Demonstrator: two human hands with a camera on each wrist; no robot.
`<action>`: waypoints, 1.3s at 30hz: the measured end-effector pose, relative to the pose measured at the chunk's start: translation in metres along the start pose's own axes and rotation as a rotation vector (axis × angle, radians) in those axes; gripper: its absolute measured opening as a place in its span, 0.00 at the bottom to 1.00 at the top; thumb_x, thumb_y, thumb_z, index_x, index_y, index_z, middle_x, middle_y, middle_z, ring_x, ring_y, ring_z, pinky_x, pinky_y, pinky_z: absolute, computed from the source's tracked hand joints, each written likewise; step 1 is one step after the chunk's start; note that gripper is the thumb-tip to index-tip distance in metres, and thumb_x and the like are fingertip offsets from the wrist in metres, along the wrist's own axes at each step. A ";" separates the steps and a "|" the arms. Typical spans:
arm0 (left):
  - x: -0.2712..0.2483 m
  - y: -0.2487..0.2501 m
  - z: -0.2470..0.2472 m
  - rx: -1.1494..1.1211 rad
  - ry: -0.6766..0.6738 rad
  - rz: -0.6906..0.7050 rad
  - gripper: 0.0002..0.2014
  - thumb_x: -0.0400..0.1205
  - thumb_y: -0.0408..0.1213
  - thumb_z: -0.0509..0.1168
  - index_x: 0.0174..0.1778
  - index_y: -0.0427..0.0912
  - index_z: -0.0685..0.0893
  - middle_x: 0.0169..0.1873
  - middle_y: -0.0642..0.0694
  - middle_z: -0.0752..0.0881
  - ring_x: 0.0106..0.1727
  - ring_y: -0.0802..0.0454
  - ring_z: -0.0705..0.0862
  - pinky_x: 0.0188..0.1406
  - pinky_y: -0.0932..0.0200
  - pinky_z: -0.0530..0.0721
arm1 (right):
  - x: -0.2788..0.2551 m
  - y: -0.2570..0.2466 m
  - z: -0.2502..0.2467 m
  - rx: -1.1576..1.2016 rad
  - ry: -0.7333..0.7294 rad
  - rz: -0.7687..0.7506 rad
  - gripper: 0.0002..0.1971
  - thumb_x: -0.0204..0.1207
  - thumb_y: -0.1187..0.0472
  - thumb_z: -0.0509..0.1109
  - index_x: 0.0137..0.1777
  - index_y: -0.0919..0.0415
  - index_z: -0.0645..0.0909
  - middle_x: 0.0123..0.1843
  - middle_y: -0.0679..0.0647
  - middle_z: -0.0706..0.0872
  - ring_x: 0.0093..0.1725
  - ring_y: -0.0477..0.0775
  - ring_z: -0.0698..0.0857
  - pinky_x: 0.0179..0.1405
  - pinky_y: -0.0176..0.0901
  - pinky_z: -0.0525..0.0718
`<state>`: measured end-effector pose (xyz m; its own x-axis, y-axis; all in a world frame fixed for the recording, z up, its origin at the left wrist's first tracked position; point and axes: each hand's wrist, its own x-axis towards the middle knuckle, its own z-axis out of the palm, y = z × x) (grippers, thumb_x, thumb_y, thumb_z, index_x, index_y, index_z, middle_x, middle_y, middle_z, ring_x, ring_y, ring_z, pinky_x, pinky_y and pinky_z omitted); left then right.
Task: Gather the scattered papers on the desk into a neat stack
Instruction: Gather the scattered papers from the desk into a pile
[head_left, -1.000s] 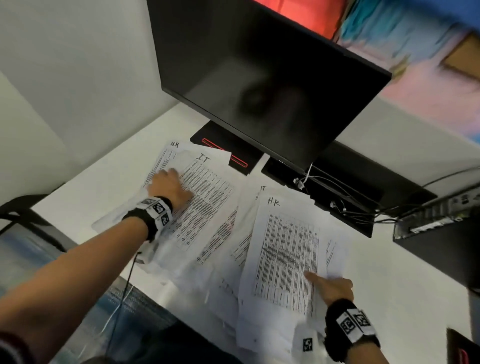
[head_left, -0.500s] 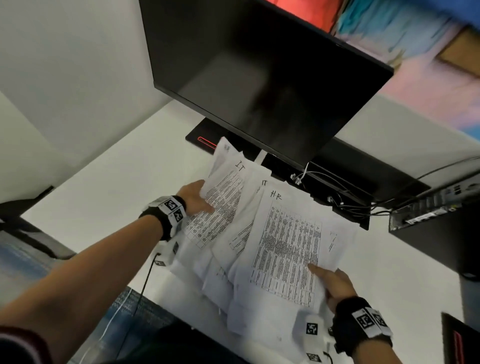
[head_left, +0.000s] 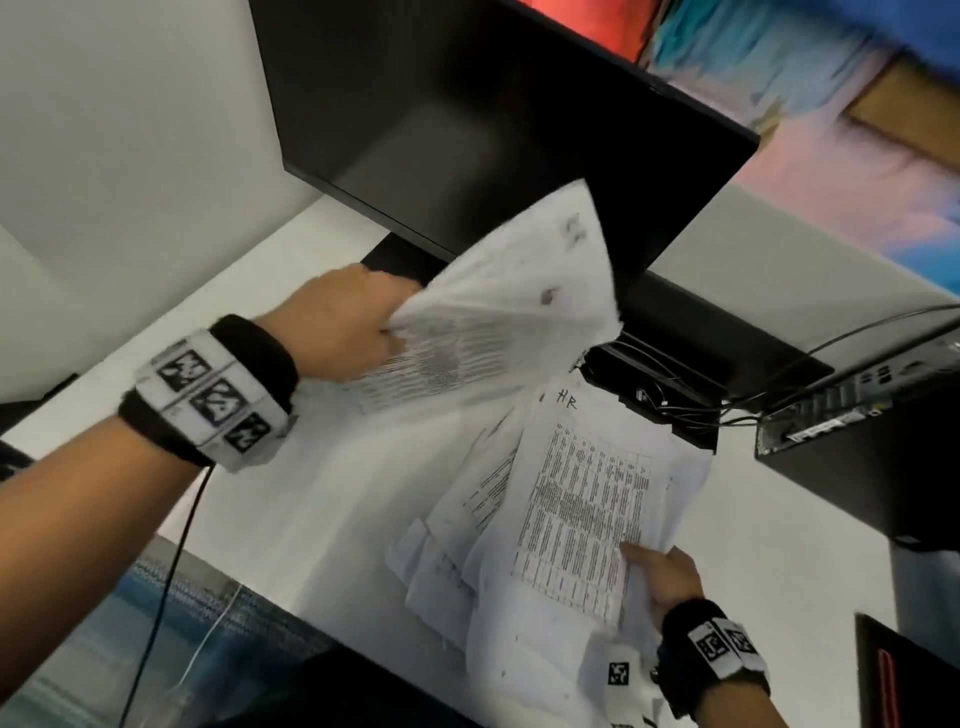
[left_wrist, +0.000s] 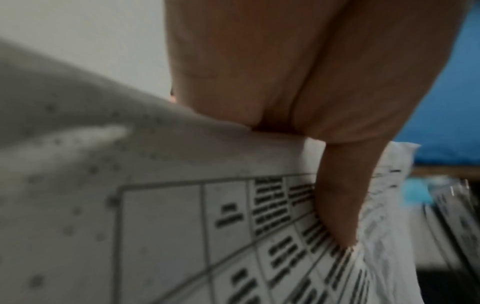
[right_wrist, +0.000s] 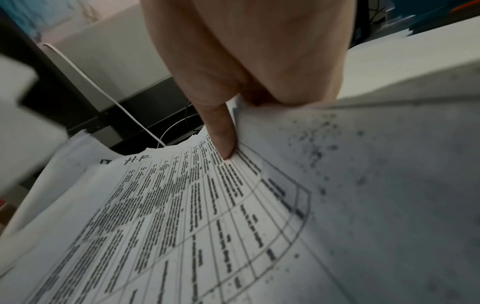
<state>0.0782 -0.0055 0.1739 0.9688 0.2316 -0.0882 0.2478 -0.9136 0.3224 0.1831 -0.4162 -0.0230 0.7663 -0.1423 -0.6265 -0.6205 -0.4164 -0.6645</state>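
Observation:
My left hand (head_left: 358, 322) grips a bundle of printed papers (head_left: 498, 306) by its left edge and holds it up off the white desk (head_left: 291, 499), in front of the monitor. In the left wrist view the thumb (left_wrist: 340, 197) presses on the printed table of that bundle (left_wrist: 197, 226). My right hand (head_left: 660, 577) pinches the lower right corner of a second fan of sheets (head_left: 576, 514), the top one marked "HR". The right wrist view shows its thumb (right_wrist: 221, 131) on top of that sheet (right_wrist: 182, 216). The fingers underneath are hidden.
A large dark monitor (head_left: 467, 119) on a black stand rises right behind the papers. A black dock with cables (head_left: 670, 400) and a small computer box (head_left: 857, 431) sit at the back right. A black cable (head_left: 171, 577) hangs off the desk's front edge.
The left hand has lifted its sheets off the desk and swung them up and to the right, toward the right-hand pile. The right hand keeps its hold on the HR sheets.

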 end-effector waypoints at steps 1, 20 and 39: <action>-0.004 0.008 -0.012 -0.135 0.037 0.025 0.12 0.79 0.36 0.73 0.58 0.43 0.86 0.47 0.45 0.91 0.50 0.44 0.87 0.49 0.52 0.83 | -0.001 -0.003 0.002 -0.013 -0.003 0.000 0.09 0.75 0.73 0.75 0.54 0.73 0.84 0.44 0.65 0.89 0.53 0.71 0.88 0.65 0.67 0.84; 0.044 0.100 0.197 -0.497 -0.384 -0.627 0.53 0.70 0.55 0.79 0.83 0.33 0.59 0.77 0.34 0.66 0.78 0.36 0.69 0.76 0.46 0.75 | 0.008 -0.002 0.005 0.286 -0.159 -0.003 0.57 0.44 0.41 0.91 0.76 0.62 0.79 0.69 0.58 0.88 0.66 0.60 0.85 0.72 0.57 0.80; 0.013 0.129 0.058 -1.321 0.117 0.127 0.32 0.68 0.40 0.83 0.68 0.37 0.84 0.59 0.45 0.92 0.59 0.52 0.92 0.57 0.51 0.91 | -0.127 -0.121 -0.017 0.610 -0.207 -0.753 0.25 0.66 0.65 0.80 0.65 0.58 0.86 0.64 0.58 0.92 0.67 0.60 0.88 0.68 0.57 0.84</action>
<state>0.1223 -0.1392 0.1600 0.9638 0.2575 0.0697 -0.0884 0.0620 0.9942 0.1637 -0.3626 0.1437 0.9877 0.1540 0.0253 -0.0075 0.2083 -0.9780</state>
